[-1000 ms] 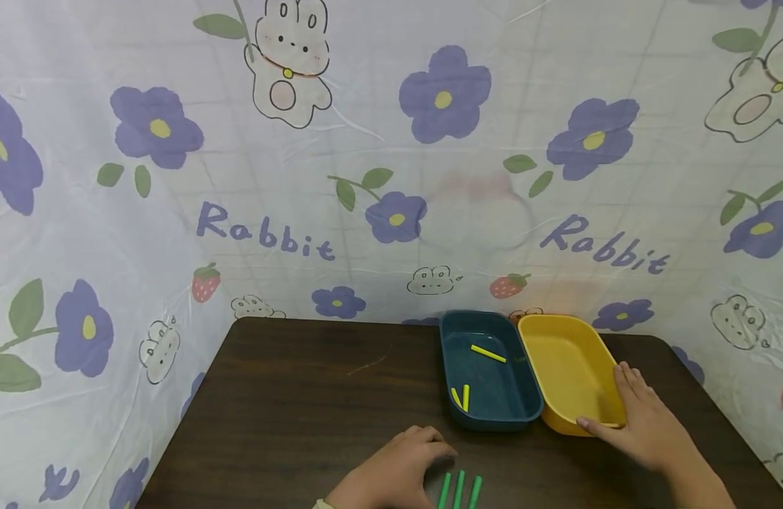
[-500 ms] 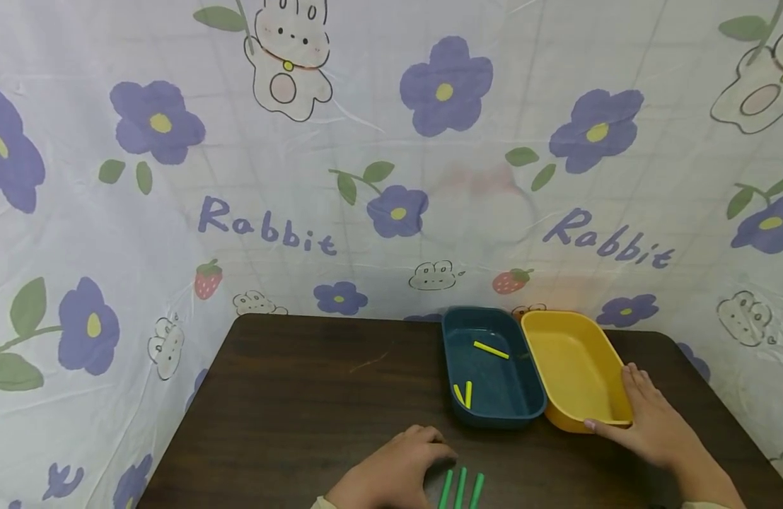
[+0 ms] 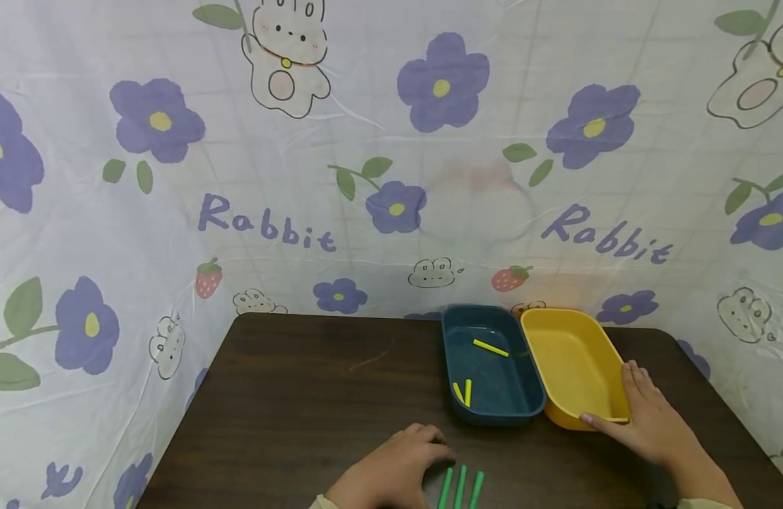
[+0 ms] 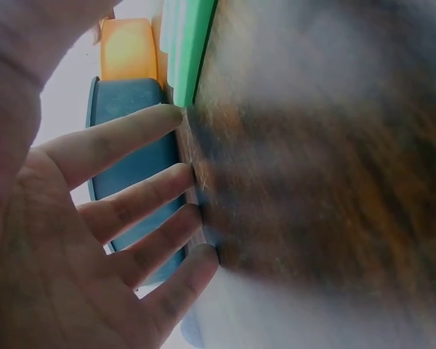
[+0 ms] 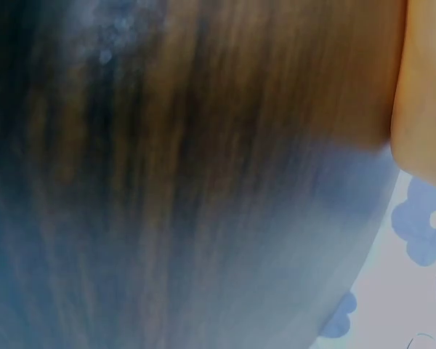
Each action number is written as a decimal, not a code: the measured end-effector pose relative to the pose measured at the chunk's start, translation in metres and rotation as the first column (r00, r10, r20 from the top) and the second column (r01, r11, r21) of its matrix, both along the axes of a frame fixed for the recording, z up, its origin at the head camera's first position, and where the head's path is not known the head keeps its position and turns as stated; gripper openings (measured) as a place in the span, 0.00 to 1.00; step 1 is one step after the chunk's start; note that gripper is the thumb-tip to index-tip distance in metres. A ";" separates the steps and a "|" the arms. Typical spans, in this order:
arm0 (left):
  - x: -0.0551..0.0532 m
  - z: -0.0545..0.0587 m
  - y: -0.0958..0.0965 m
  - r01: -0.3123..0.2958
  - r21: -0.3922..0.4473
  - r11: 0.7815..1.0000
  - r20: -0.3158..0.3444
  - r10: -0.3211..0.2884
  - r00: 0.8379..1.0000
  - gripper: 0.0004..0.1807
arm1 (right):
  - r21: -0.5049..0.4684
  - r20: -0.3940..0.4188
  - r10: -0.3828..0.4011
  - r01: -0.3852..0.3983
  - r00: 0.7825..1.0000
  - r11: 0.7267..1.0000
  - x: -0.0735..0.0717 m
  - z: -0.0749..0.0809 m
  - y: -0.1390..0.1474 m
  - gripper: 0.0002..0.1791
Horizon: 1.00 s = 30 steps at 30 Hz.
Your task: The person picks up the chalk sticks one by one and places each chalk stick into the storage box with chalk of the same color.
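Note:
My left hand [image 3: 391, 466] rests on the table with its fingers spread and loosely bent, fingertips down on the wood. Just right of it, several thin green sticks [image 3: 461, 486] lie side by side. In the left wrist view one fingertip is right at the end of a green stick [image 4: 192, 54]. My right hand [image 3: 658, 420] lies against the near right corner of a yellow bin [image 3: 578, 367], fingers straight along its right side and thumb on the front rim. The right wrist view shows only the bin's wall [image 5: 425, 87] and little of the hand.
Left of the yellow bin, touching it, stands a dark teal bin [image 3: 499, 417] holding several yellow sticks [image 3: 491, 348]. Both are near the back of the dark wooden table [image 3: 315, 396]. Behind the table hangs a white cloth [image 3: 366, 92] printed with flowers and rabbits.
The camera view shifts slightly. Both hands, the bins and the sticks keep their places.

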<state>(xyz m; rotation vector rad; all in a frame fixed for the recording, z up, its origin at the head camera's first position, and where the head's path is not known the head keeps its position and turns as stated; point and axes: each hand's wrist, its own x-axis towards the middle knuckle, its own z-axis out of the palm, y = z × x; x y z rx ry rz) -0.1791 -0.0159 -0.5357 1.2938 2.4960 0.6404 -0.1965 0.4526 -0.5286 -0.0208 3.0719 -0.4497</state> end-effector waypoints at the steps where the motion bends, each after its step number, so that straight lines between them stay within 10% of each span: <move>1: 0.000 0.001 0.000 0.001 -0.001 1.000 -0.006 -0.001 1.000 0.41 | -0.002 0.001 -0.001 0.001 1.000 1.000 0.000 0.000 0.000 0.71; 30: -0.004 0.004 0.002 -0.017 -0.034 0.999 -0.017 0.017 1.000 0.41 | -0.013 0.028 -0.028 0.028 0.999 1.000 -0.001 0.003 -0.003 0.72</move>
